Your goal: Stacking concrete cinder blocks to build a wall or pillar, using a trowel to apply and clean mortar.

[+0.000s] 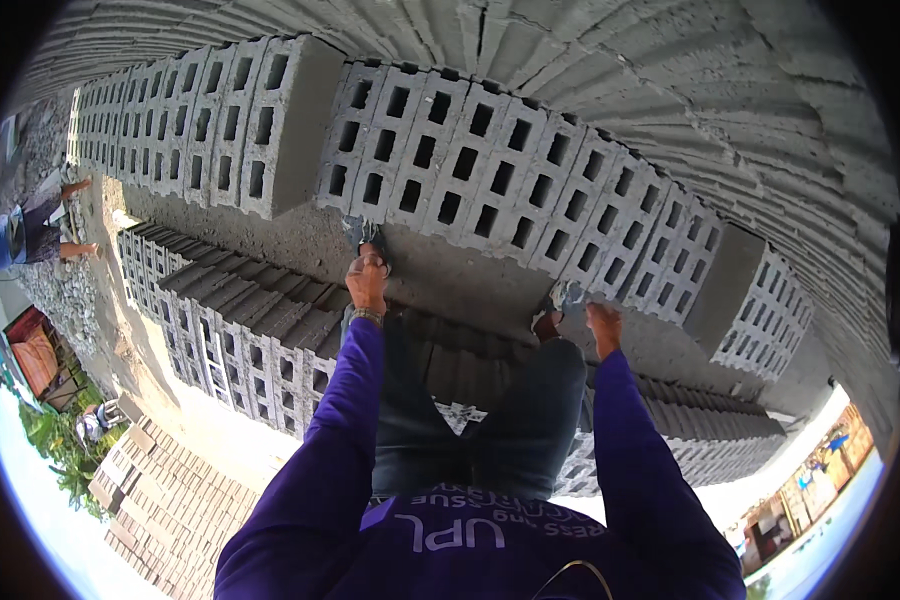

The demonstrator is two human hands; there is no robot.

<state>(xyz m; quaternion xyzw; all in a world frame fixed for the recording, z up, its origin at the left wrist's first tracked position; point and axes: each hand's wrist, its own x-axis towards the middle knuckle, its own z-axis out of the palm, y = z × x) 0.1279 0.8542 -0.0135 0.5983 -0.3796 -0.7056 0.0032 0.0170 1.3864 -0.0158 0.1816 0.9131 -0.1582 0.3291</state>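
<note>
My left hand [367,280] is shut on the handle of a small trowel [363,233]. Its blade touches the grey mortar bed [300,235] at the foot of a row of hollow concrete blocks [490,165]. My right hand [603,325] rests low on the same mortar strip beside a grey lump [569,295]; its fingers are hidden, so I cannot tell its grip. Both arms wear purple sleeves. My legs in dark jeans [515,420] and a foot [547,325] lie between them.
A second block course [200,120] runs off to the left, and one block [760,290] sits apart at the right. Stacked blocks [230,330] lie below. Another person [30,225] stands on gravel at the far left. A ribbed concrete surface [670,70] fills the top.
</note>
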